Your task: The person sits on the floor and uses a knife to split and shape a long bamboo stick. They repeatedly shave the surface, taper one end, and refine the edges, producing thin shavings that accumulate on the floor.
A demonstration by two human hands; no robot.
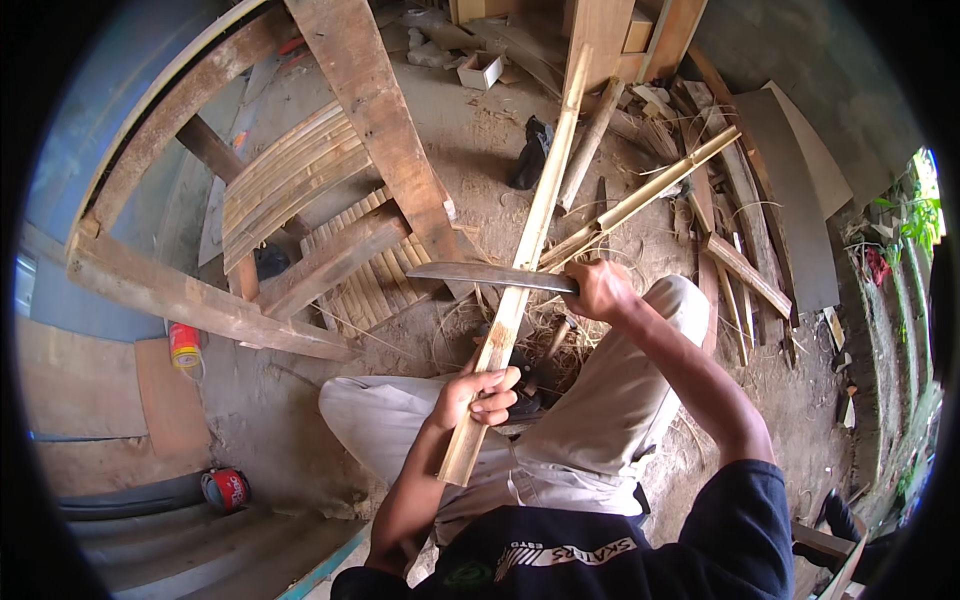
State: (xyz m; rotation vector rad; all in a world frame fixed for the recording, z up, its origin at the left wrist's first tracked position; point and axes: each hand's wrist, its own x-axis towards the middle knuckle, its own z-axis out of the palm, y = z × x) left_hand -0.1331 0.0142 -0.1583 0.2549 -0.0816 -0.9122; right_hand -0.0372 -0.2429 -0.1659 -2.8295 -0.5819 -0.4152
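Observation:
A long split bamboo strip (540,215) runs from my lap up and away, its pale inner side facing me. Near its lower end my left hand (478,397) is wrapped round it. My right hand (598,290) grips the handle of a machete (490,274), most of the handle hidden in the fist. The long dark blade lies across the strip, pointing left, above a rough brownish patch on the bamboo. Thin shavings (570,365) lie on the ground between my legs, and a hammer (555,340) shows among them.
A wooden frame (385,110) with bamboo slats (295,170) stands at the left. Another split bamboo length (670,180) and timber pieces (750,275) lie to the right. A black bag-like thing (533,150) and a small white box (481,70) are farther off. Cans (184,345) sit at the left.

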